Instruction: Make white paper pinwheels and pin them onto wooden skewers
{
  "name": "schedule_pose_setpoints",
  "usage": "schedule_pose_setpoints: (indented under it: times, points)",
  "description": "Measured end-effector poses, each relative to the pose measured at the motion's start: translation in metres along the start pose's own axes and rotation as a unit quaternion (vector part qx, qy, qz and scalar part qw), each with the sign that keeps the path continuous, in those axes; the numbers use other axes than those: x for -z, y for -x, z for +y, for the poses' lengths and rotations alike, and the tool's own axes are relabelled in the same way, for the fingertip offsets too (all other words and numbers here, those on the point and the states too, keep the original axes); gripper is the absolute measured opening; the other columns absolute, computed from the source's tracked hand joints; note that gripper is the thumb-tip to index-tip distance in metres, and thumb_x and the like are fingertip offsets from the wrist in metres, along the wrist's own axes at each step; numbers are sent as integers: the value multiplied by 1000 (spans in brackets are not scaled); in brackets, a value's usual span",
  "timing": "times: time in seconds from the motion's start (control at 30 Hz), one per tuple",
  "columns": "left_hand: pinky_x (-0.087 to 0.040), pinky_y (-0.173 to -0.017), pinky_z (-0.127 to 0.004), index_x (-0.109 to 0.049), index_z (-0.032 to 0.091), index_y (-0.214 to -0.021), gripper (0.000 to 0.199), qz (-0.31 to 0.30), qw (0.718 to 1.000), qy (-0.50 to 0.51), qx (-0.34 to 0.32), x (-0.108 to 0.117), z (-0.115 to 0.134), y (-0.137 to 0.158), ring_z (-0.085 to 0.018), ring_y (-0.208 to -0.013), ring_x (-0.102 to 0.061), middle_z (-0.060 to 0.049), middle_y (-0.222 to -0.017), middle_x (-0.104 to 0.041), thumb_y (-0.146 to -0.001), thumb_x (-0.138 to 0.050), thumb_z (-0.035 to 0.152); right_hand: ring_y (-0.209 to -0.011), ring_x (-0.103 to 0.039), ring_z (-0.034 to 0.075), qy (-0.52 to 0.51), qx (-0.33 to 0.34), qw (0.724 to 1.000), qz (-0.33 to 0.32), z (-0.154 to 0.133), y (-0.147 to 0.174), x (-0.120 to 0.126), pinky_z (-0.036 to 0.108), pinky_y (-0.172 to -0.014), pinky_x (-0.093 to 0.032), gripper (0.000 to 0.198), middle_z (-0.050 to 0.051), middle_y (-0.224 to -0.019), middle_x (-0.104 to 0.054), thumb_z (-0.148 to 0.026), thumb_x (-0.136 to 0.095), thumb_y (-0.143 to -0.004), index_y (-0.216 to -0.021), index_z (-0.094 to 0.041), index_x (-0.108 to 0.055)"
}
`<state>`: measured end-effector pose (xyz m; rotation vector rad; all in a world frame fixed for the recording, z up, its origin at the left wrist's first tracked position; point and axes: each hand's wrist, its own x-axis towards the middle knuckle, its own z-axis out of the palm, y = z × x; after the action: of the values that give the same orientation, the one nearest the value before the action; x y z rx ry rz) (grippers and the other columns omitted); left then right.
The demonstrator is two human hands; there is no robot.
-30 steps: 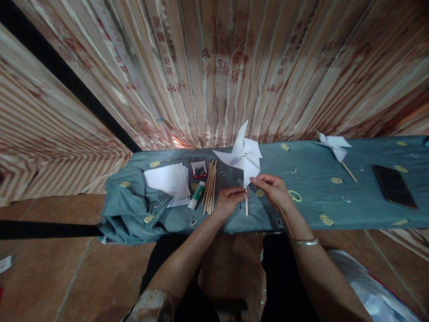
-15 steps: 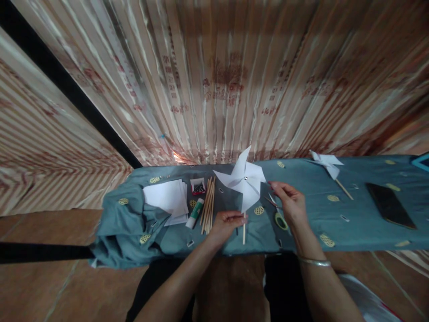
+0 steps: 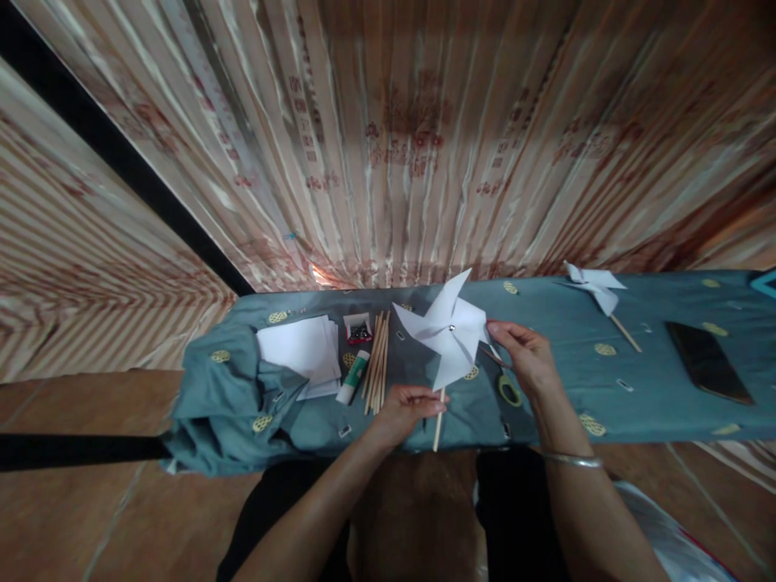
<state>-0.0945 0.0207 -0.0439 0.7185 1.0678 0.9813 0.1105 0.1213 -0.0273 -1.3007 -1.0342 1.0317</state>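
A white paper pinwheel (image 3: 456, 356) with a shiny pin at its centre stands out over the cloth, its wooden stick slanting down toward me. My left hand (image 3: 407, 412) is closed round that stick just below the blades. With thumb and fingers pinched together, my right hand (image 3: 525, 352) meets the edge of the right-hand blade. Below the right hand lie scissors (image 3: 509, 391) with yellow-green handles, their blades partly covered by the pinwheel and fingers.
On the blue-green cloth (image 3: 563, 372) to the left are white paper sheets (image 3: 300, 347), a small box of pins (image 3: 357, 330), a glue stick (image 3: 352, 377) and several wooden sticks (image 3: 377, 364). Another pinwheel (image 3: 597, 284) and a dark phone (image 3: 708, 361) lie to the right.
The pinwheel has shifted slightly right and leans more to the right, its stick's lower end swung left. My right hand's fingertips have come onto the blade edge; the left hand keeps its hold.
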Motion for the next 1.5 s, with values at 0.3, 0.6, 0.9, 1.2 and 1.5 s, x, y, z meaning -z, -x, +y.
schedule_pose_setpoints:
  times: [0.3, 0.6, 0.9, 1.2, 1.5]
  points:
    - [-51, -79, -33, -79, 16, -74, 42, 7, 1000, -8, -5, 2, 2, -4, -21, -74, -68, -8, -76, -76, -46, -89, 46, -58, -62, 14, -74, -82, 994, 4, -3, 3, -5, 28, -60, -54, 39, 0, -67, -74, -46, -94, -36, -62, -23, -76]
    - [-51, -77, -32, -79, 16, -74, 41, 22, 1000, -10, -17, 4, -2, -9, -19, -72, -66, -6, -74, -76, -48, -89, 46, -57, -60, 11, -77, -103, 992, -18, 1, 4, -8, 25, -59, -49, 39, -2, -64, -72, -46, -95, -34, -59, -23, -75]
    - [-54, -84, -37, -77, 16, -74, 42, 55, 998, 11, -40, 4, -9, -16, -26, -83, -71, -9, -79, -77, -46, -91, 44, -65, -60, 13, -65, -78, 994, -37, 7, 9, -15, 29, -71, -48, 39, -1, -69, -73, -50, -94, -36, -58, -24, -75]
    - [-55, -84, -37, -77, 15, -77, 42, 76, 996, 13, -43, 3, -11, -22, -26, -84, -72, -10, -80, -77, -47, -91, 42, -63, -57, 11, -57, -86, 993, -61, 8, 15, -22, 27, -70, -45, 35, -2, -65, -70, -49, -93, -41, -58, -24, -75]
    - [-55, -83, -36, -78, 16, -76, 40, 80, 995, 13, -51, 2, -9, -22, -25, -82, -71, -9, -80, -78, -48, -90, 41, -58, -52, 11, -56, -98, 990, -82, 7, 22, -27, 27, -63, -42, 38, -2, -60, -66, -52, -93, -40, -57, -23, -74]
